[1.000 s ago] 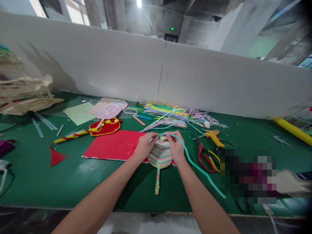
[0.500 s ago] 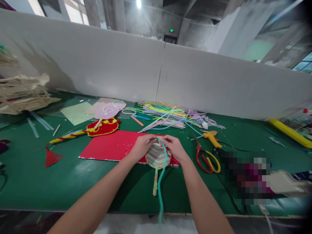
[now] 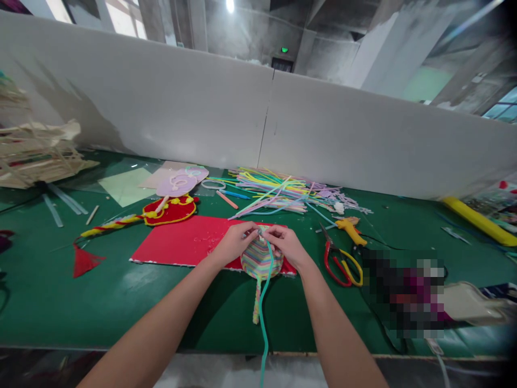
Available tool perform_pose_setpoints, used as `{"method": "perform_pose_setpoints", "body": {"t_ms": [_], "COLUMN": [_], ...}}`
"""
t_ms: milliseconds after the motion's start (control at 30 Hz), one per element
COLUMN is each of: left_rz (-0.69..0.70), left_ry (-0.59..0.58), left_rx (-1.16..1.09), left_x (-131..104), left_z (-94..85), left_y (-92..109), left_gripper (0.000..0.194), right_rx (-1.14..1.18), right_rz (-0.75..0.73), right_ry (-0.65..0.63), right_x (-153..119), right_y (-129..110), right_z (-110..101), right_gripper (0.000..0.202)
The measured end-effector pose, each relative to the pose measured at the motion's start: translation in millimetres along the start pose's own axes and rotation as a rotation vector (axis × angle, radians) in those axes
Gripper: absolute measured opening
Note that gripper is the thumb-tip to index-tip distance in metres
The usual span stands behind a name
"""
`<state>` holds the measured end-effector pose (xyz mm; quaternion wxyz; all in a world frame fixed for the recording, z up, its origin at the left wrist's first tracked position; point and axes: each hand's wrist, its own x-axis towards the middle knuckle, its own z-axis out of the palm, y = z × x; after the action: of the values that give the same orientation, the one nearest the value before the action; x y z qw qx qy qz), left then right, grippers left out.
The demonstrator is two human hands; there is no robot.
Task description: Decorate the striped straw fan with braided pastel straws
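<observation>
A small round fan (image 3: 258,261) of pastel striped pipe cleaners, with a twisted handle (image 3: 256,307), lies on a red board (image 3: 173,242). At its top edge my left hand (image 3: 237,242) is closed in a pinch on the fan's rim. Close beside it, my right hand (image 3: 286,245) pinches the upper end of a long teal pipe cleaner (image 3: 263,318). The teal strand runs down across the fan and hangs past the table's front edge. My fingers partly hide the fan's top.
Several loose pipe cleaners (image 3: 278,188) lie behind the board. To the right are scissors (image 3: 343,264) and a yellow glue gun (image 3: 352,231). A red fan with yellow trim (image 3: 172,210) sits on the left, touching the board's area. A white partition (image 3: 181,102) stands behind.
The fingers of both hands have shifted slightly at the fan's top. The teal pipe cleaner's upper end sits lower, and its hanging part has swung a little left.
</observation>
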<state>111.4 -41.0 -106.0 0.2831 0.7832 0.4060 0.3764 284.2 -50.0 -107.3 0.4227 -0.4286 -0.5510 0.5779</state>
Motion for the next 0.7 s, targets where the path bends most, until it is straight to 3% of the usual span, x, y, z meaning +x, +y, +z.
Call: {"method": "perform_pose_setpoints", "body": {"t_ms": [300,700], "left_rz": [-0.007,-0.037], "left_ry": [-0.167,0.144], "left_rx": [-0.018,0.07], "left_x": [-0.5,-1.0], "left_z": [-11.5,6.4], "left_y": [-4.8,3.9], "left_gripper": [0.017,0.021], "right_rx": [-0.098,0.032], "right_rz": [0.01,0.032], "right_ry": [-0.077,-0.074], "right_x": [-1.3,1.1], "right_y": [-0.4,-0.5], "right_z": [-3.9,4.8], "right_gripper": [0.026,0.027]}}
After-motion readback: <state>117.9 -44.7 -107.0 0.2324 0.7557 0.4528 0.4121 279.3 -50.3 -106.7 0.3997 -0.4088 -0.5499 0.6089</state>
